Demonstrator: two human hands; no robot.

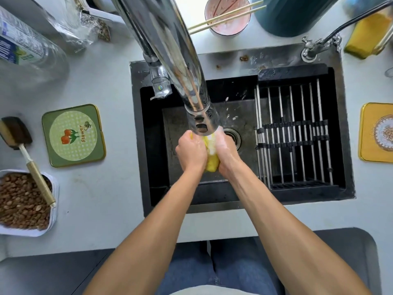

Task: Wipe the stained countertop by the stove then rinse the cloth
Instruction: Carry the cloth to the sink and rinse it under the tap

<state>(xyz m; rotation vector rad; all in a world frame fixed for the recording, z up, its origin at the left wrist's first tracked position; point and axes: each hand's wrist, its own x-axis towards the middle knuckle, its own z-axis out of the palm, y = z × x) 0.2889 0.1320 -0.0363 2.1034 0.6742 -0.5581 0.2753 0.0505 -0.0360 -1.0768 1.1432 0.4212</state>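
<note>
A yellow cloth [211, 162] is bunched up between my two hands over the dark sink [157, 145]. My left hand [191, 153] grips its left side and my right hand [226, 153] grips its right side. The chrome faucet [170, 50] reaches over the basin, and water runs from its spout onto the top of the cloth, where it looks white and foamy. Droplets splash beside the drain [234, 137]. Most of the cloth is hidden by my fingers.
A metal drying rack [297, 135] fills the sink's right part. On the grey countertop [110, 188] lie a green coaster [73, 135], a brush [23, 150], a tray of nuts [23, 203] and a plastic bottle [25, 47]. A bowl with chopsticks [227, 15], a small tap [314, 45] and a yellow coaster [377, 133] are at the back and right.
</note>
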